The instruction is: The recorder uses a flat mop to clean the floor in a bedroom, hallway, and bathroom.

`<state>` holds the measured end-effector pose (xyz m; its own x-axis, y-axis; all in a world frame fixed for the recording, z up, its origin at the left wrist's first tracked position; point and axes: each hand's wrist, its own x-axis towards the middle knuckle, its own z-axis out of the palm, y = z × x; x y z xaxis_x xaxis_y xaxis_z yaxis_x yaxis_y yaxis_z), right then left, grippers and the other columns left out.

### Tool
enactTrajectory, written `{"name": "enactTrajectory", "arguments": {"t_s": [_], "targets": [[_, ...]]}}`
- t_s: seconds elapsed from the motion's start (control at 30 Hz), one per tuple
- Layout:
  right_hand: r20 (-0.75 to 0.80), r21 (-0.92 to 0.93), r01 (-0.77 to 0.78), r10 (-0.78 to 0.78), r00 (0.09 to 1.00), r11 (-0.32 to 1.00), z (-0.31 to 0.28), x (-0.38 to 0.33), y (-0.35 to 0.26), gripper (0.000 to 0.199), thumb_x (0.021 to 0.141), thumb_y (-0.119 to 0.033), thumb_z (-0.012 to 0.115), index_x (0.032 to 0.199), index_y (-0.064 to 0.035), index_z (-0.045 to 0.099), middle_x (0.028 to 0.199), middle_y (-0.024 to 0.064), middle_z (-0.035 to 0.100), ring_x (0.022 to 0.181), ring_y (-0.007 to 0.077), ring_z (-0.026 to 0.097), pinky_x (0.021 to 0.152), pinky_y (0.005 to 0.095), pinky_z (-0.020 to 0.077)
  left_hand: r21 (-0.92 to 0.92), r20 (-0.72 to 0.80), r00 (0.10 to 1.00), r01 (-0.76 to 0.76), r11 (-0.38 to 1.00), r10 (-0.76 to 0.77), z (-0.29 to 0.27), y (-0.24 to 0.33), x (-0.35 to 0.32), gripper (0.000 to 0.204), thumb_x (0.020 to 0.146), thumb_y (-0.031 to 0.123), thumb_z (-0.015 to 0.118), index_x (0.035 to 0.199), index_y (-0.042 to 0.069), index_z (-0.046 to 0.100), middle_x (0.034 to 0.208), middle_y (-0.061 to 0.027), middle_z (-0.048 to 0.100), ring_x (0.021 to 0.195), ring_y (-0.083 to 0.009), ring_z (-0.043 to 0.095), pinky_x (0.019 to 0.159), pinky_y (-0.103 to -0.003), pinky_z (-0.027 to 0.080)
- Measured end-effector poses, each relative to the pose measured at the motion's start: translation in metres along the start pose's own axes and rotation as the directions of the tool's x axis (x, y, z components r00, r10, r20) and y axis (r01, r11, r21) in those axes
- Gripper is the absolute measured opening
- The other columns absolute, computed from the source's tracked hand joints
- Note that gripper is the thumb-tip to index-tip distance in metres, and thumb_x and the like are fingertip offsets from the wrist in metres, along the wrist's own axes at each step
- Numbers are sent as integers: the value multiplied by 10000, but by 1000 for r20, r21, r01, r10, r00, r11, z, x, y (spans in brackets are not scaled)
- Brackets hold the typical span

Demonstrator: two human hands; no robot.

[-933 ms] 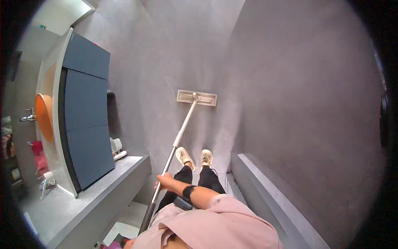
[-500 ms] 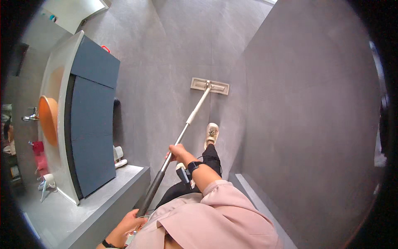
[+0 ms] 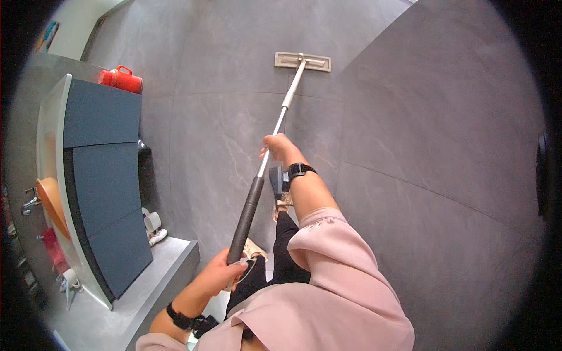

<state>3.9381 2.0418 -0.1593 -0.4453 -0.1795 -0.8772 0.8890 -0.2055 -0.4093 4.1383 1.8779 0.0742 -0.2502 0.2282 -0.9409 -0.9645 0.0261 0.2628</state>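
Note:
A flat mop stretches away from me over the grey floor point(image 3: 216, 128), its pale rectangular head point(image 3: 319, 63) lying flat near the top of the view. My left hand point(image 3: 222, 272) is wrapped round the end of its black grip point(image 3: 249, 213), where a thin loop hangs. Further up, my right hand point(image 3: 278, 147) closes round the silver pole point(image 3: 281, 121), just above the grip. Both wrists wear black straps; a dark box-shaped device point(image 3: 280, 182) sits on the right one. My feet in light shoes point(image 3: 253, 248) stand below the pole.
On the left is a blue-grey cabinet point(image 3: 108, 181) with an orange basin point(image 3: 52, 205) and a tap point(image 3: 30, 202). A red thermos-like jug point(image 3: 122, 79) stands beyond it. White slippers point(image 3: 153, 225) lie by a raised ledge point(image 3: 170, 269). A grey wall point(image 3: 433, 105) rises on the right.
The mop head has slid forward, away from me, and both hands have moved forward with the pole. I have stepped ahead; the red jug now shows fully beyond the cabinet.

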Motion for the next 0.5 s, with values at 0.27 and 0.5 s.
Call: {"name": "enactTrajectory", "arguments": {"t_s": [0.27, 0.5], "targets": [[2, 1, 51, -51, 999, 999, 50, -63, 109, 171, 726, -125, 472, 682, 40, 476, 575, 144, 519, 482, 265, 553, 399, 364, 448, 5, -35, 994, 108, 994, -108, -62, -71, -100, 322, 706, 75, 577, 990, 29, 433, 536, 1, 413, 407, -81, 382, 364, -219, 300], [234, 61, -284, 263, 936, 957, 125, -185, 246, 184, 755, -161, 478, 795, 18, 479, 682, 121, 572, 549, 209, 557, 439, 306, 444, 148, -149, 970, 214, 966, -192, -136, -163, -243, 296, 684, 77, 605, 952, 23, 491, 557, -4, 442, 438, -79, 417, 380, -210, 302]]}}
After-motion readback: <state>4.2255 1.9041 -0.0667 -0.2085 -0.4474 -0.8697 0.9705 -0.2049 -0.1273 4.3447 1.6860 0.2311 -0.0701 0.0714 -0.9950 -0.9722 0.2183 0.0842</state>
